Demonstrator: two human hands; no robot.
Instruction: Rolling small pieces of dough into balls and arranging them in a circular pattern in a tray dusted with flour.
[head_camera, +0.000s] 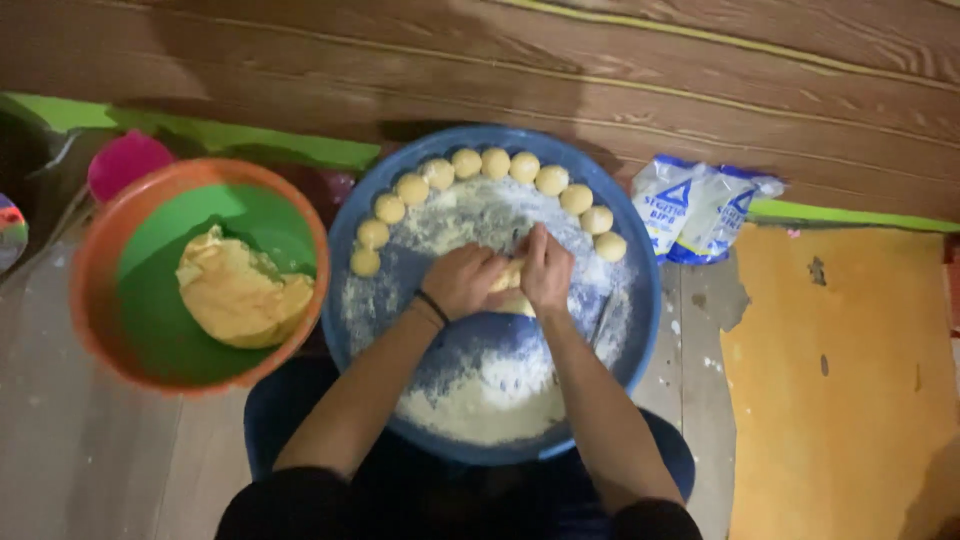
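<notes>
Both hands meet over the middle of a big round blue tray (360, 225) dusted with white flour. My left hand (462, 280), with a dark band on its wrist, and my right hand (547, 268) are closed around a pale yellow piece of dough (513, 290) between them. Several small dough balls (494, 163) lie in an arc along the tray's far rim. A heap of flour (480, 405) sits at the near edge. To the left, an orange bowl with a green inside (160, 330) holds a large lump of dough (240, 295).
A white and blue flour bag (700, 210) lies right of the tray against a wooden plank wall. A pink round container (125, 160) stands behind the orange bowl. An orange-yellow mat (840, 380) covers the floor at right. My dark-clothed knees are under the tray.
</notes>
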